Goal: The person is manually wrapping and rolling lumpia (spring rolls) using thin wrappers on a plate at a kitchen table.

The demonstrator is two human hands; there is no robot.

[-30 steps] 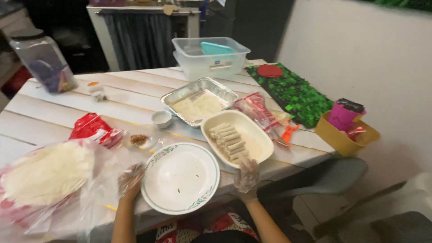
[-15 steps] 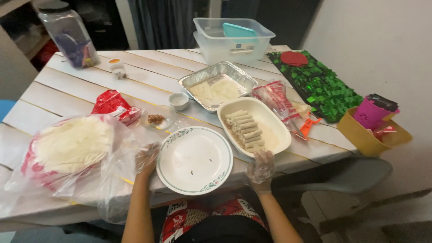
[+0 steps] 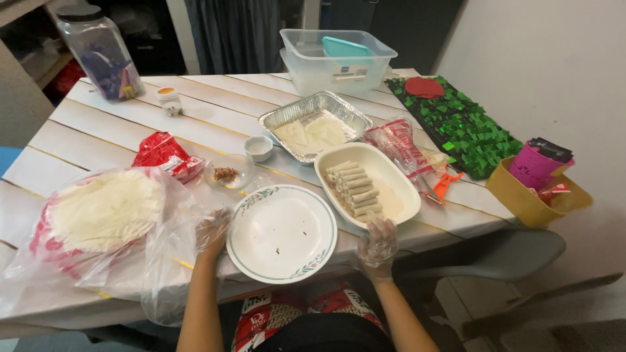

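two gloved hands low in the frame: my left hand point(image 3: 212, 233) rests loosely open at the left rim of the white plate point(image 3: 282, 233), gripping nothing, with the clear bag of flat wrappers point(image 3: 104, 212) just beside it for easy reach; my right hand point(image 3: 377, 242), fingers relaxed and holding nothing, sits at the near edge of the oval dish of rolls point(image 3: 365, 186), plate centred between them, bare apart from crumbs

The clear bag point(image 3: 98, 228) blurs the stack of flatbreads point(image 3: 104, 208) inside it. The worktop point(image 3: 215, 111) runs off the left edge. What the small glass dish point(image 3: 227, 174) holds is too small to tell. The jar point(image 3: 101, 52) is cut at the top.
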